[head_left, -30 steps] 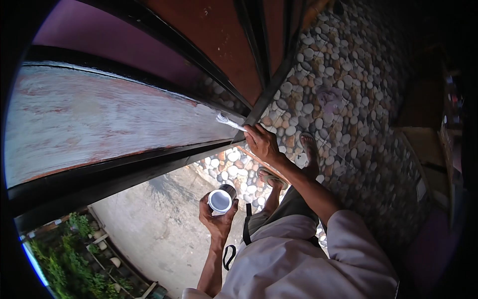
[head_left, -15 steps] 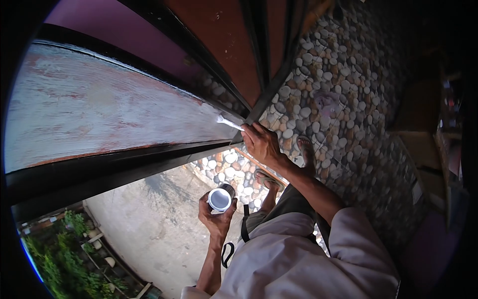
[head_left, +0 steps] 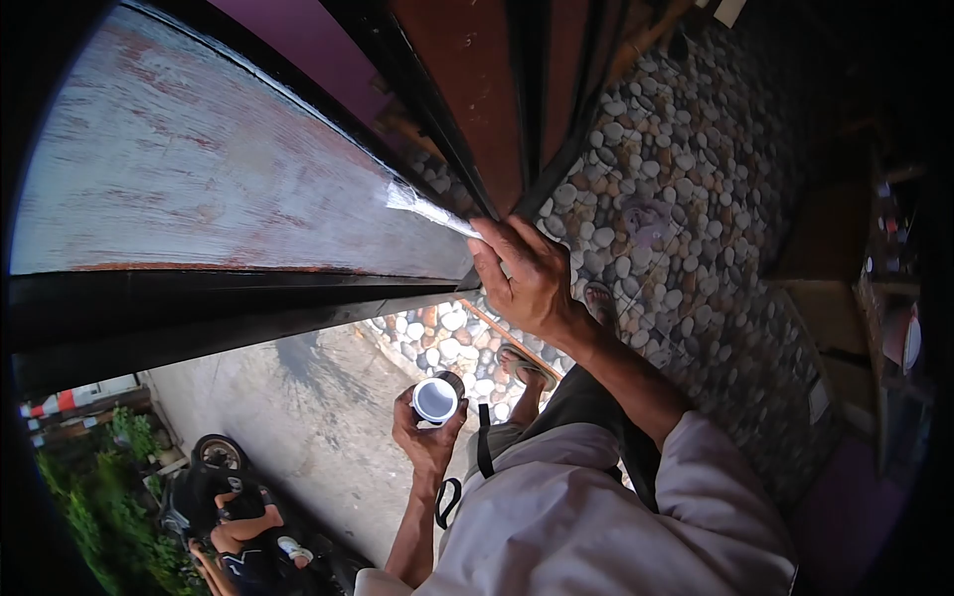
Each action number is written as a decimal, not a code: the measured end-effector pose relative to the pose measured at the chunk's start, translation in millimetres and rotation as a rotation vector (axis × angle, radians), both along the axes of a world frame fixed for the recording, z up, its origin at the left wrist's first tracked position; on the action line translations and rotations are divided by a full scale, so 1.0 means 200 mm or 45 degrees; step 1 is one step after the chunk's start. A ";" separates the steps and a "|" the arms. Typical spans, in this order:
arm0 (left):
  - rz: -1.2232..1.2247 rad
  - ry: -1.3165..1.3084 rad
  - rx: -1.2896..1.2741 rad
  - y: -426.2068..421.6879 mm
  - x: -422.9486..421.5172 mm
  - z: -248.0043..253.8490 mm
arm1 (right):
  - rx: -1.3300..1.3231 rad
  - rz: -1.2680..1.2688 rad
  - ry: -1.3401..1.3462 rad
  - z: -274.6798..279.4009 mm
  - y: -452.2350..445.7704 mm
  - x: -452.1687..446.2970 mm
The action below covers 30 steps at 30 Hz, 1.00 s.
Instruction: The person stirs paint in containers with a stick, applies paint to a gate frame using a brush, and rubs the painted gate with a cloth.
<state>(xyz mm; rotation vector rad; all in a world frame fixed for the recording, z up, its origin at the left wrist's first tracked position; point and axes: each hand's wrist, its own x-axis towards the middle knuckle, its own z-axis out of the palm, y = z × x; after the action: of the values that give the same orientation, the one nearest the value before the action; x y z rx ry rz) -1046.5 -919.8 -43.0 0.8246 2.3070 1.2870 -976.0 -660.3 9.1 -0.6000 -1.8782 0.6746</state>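
Note:
My right hand (head_left: 525, 273) pinches the handle of a paintbrush (head_left: 432, 210), whose white-coated bristles touch the door panel (head_left: 219, 169) close to its dark upper frame strip. Streaky pale paint covers the panel, and reddish-brown shows through in patches. Lower down, my left hand (head_left: 427, 437) is wrapped round a small cup of paint (head_left: 435, 399). Its white rim faces up and greyish-white paint shows inside. The cup is held apart from the panel.
Pebble-patterned flooring (head_left: 686, 159) lies to the right, with wooden furniture (head_left: 830, 338) at its far side. Outside is a concrete yard (head_left: 298, 397), where a person on a motorcycle (head_left: 234, 526) passes beside green plants (head_left: 89, 517). Black door frame (head_left: 199, 308) edges the panel.
The brush has shifted up and left along the panel, with my right hand slightly higher. A motorcycle with a person has come into view at lower left. The cup stays nearly where it was.

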 end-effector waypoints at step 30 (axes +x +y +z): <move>-0.003 0.022 -0.029 -0.01 0.01 -0.05 | -0.172 0.014 -0.022 -0.61 -0.04 -0.09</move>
<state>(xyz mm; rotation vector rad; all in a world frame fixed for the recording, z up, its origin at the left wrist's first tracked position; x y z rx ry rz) -1044.4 -921.4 -52.7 0.8337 2.3290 1.2554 -995.0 -667.6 -112.5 -0.6843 -1.8632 0.8108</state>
